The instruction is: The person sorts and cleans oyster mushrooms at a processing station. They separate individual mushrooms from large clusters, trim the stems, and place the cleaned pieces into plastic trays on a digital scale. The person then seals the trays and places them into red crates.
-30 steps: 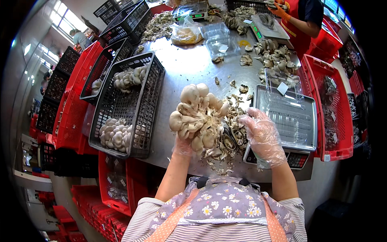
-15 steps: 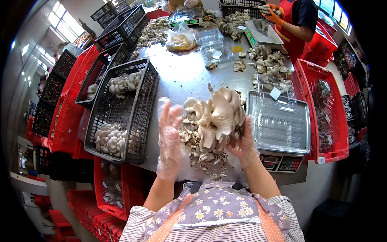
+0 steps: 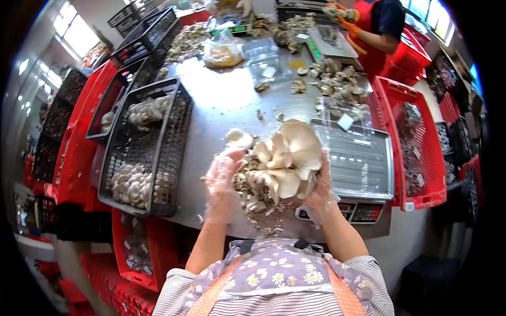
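A large cluster of pale oyster mushrooms (image 3: 287, 160) is held above the table in front of me. My right hand (image 3: 319, 187), in a clear plastic glove, grips it from the right, its fingers partly hidden behind the caps. On the left side is my gloved left hand (image 3: 222, 181), its fingers bent inward and slightly blurred at the cluster's edge. What they pinch, if anything, is hidden. A single pale mushroom cap (image 3: 239, 138) shows just beyond those fingertips. Beneath the cluster lies a heap of small mushroom pieces and crumbs (image 3: 258, 210).
A black crate (image 3: 182, 137) with mushroom clusters stands left. Right are a scale (image 3: 366, 212) bearing clear plastic trays (image 3: 353, 160), and a red crate (image 3: 424, 179) of packs. Loose mushrooms (image 3: 342, 84) lie beyond. Across the table, a co-worker's orange-gloved hand (image 3: 349, 23) holds mushrooms.
My left hand has gone from spread and upright to bent inward against the cluster. The cluster has turned, showing a broad cap. The whole view has shifted slightly.
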Demonstrator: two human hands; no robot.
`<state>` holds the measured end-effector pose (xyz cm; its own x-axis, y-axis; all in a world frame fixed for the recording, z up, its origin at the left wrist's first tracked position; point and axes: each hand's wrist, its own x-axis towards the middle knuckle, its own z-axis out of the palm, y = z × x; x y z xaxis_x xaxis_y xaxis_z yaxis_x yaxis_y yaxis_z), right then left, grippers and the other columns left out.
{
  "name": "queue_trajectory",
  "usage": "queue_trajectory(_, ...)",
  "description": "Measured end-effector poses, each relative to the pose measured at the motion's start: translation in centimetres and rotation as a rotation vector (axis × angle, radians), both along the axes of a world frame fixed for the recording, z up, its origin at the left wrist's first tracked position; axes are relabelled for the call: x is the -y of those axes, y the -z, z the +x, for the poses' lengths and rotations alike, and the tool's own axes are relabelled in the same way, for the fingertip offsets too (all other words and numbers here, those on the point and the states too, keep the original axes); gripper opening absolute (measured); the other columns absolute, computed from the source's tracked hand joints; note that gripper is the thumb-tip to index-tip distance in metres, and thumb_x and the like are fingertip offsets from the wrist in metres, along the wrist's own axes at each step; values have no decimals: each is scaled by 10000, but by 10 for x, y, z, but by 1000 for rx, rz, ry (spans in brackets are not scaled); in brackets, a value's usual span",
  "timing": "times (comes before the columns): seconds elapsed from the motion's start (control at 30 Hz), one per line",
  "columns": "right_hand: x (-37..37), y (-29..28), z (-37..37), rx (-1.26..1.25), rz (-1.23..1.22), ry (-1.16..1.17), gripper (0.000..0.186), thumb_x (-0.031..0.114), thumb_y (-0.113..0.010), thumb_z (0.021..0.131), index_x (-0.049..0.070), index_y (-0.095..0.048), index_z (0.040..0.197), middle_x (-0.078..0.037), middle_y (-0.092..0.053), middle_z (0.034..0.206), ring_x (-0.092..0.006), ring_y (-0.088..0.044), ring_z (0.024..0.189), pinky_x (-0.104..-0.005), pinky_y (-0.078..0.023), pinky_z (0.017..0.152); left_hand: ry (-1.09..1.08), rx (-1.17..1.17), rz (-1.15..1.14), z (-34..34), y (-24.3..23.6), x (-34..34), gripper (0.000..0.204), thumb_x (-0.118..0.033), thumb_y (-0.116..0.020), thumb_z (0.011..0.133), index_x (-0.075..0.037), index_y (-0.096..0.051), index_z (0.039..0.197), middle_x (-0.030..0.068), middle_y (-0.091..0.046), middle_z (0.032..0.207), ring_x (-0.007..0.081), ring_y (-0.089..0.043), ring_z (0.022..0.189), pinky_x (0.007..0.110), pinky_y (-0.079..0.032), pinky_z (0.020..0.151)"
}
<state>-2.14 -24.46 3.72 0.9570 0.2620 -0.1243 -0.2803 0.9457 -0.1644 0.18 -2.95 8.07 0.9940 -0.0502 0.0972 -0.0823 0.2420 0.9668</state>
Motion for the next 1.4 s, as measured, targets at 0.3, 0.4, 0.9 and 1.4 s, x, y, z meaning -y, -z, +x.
queue_trajectory(0.3,157,-65,-2,-78,-583,273,687,589,-726,823,76,-595,1260,-106,-673,1166,-242,-667,1053,-391,-573,948,375,-214,393,-15,39,62,303,-285,-660,953,5,-637,1039,24,-643,795,97,-591,715,273,-490,644)
queue_trajectory(0.4,204,-60,-7,-10,-648,216,626,540,-659,902,67,-577,1304,-126,-652,1245,-257,-648,1111,-425,-550,984,538,-364,540,-27,41,100,534,-364,-683,929,12,-514,1268,48,-641,806,122,-625,684,295,-509,617)
queue_trajectory(0.9,247,-27,-13,-13,-749,84,655,527,-682,885,76,-556,1344,-125,-634,1272,-247,-625,1154,-408,-501,1031,390,-625,-11,4,68,119,164,-208,-588,972,-58,-524,950,91,-604,776,198,-648,613,329,-579,526)
queue_trajectory(1.4,288,-3,-69,-391,-768,16,487,364,-628,964,60,-555,1338,-138,-630,1284,-269,-625,1150,-456,-506,1026,335,-560,128,14,56,110,161,-212,-568,976,-89,-522,883,39,-586,703,154,-615,574,290,-542,530)
